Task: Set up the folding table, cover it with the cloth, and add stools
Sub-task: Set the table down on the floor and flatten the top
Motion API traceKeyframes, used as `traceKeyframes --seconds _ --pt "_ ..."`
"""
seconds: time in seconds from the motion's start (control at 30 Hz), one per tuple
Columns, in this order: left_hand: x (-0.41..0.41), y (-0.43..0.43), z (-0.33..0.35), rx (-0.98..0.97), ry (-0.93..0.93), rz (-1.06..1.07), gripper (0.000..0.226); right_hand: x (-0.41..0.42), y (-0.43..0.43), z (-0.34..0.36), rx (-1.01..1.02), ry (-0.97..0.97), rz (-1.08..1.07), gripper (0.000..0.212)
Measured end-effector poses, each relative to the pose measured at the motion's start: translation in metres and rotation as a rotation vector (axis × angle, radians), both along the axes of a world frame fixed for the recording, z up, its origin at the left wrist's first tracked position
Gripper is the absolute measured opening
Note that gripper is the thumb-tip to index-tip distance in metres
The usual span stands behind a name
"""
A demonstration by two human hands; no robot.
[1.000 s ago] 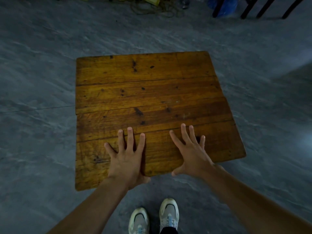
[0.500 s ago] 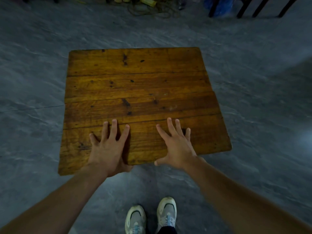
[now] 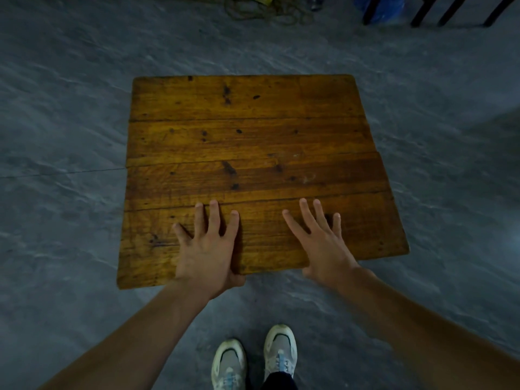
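Head view, looking straight down. Folding table at centre of frame, plank top facing up, near edge just above the shoes at bottom centre. Legs hidden beneath, so no telling whether locked out. Left hand and right hand both released, fingers straight and spread, lying flat on the nearest plank, heels at the near edge, nothing grasped. Left thumb out of sight at that edge, possibly under it.

Handling, as a judgement: solid boards, stiff, probably fairly heavy, varnished and perhaps slick under a flat palm. No fragility apparent. Staggered plank ends along the right side, hence uneven purchase there. Best hold likely at two opposite edges, fingers curled under, rather than by pressure from above.

Surroundings: grey mottled floor, hard and apparently level, with a thin seam at middle left. Tangle of cord at top centre. Blue bag and dark furniture legs at upper right, well apart from the table. No cloth in frame.
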State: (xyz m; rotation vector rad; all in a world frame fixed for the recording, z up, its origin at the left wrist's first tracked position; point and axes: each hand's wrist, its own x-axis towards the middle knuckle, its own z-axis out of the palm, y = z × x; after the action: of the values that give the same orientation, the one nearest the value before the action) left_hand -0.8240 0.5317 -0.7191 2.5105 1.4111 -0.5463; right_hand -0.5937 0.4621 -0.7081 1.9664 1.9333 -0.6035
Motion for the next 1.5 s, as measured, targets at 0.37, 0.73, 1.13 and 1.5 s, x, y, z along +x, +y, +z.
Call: traceKeyframes --seconds 0.37,0.73,1.13,1.5 --pt "-0.01 0.0 0.0 -0.041 -0.024 0.034 0.131 -0.01 0.004 0.001 0.023 -0.006 -0.027 0.13" --pt "0.004 0.025 0.076 -0.139 -0.25 0.24 0.099 0.006 0.028 0.075 0.176 0.246 -0.209 0.102" --pt "0.024 0.031 0.281 -0.035 -0.322 0.239 0.08 0.033 0.042 0.284 0.383 0.329 -0.304 0.085" --pt "-0.014 0.023 0.415 0.123 -0.458 0.104 0.068 -0.007 -0.026 0.435 0.491 0.439 -0.478 0.071"
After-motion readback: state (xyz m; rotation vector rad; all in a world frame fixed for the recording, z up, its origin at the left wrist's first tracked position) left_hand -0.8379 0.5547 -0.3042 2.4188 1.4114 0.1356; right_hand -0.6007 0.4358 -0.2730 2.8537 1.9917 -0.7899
